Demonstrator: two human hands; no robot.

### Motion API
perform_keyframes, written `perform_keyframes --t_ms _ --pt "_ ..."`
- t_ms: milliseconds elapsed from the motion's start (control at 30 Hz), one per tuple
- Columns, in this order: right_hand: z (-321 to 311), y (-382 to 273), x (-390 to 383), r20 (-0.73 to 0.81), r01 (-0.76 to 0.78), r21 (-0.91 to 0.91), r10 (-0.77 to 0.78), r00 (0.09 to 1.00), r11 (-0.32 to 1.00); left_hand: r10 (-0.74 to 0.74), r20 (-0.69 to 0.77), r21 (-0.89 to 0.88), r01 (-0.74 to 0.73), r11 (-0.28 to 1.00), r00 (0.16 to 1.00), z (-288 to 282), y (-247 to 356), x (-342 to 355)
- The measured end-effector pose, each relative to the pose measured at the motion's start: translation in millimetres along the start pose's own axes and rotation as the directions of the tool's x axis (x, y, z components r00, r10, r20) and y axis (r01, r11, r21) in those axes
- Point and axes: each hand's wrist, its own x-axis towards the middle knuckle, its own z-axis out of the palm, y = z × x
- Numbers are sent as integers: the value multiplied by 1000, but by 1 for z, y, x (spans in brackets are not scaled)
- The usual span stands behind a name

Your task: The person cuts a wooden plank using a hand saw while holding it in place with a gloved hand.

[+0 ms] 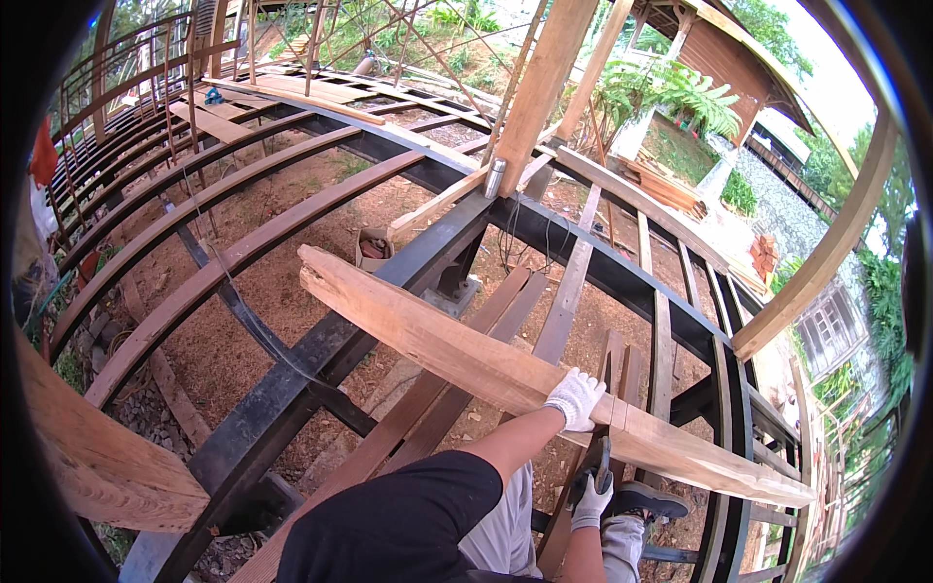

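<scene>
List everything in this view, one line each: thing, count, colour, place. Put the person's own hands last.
Wooden plank: one, pale brown, lying diagonally across the frame from centre left to lower right.
Steel beam: one main, black, running from lower left up toward the centre post.
Curved joists: several, reddish brown, arcing across the left half over bare soil.
Wooden post: one, light brown, standing at top centre on a metal base.
Stacked boards: one pile, tan, on the ground at upper right.
Shoe: one, dark, lower right under the plank.
Left hand: white glove, gripping the plank's near edge.
Right hand: grey-white glove, holding a dark tool below the plank.
</scene>
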Motion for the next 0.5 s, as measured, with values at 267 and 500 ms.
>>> perform_keyframes --t_ms 267,500 --pt "3 -19 -8 39 -16 38 14 999 999 -4 1 -22 4 1000 1000 2 -2 -2" --pt "-2 12 6 40 -18 39 17 999 999 -1 -24 -11 1 1000 1000 1 0 0"
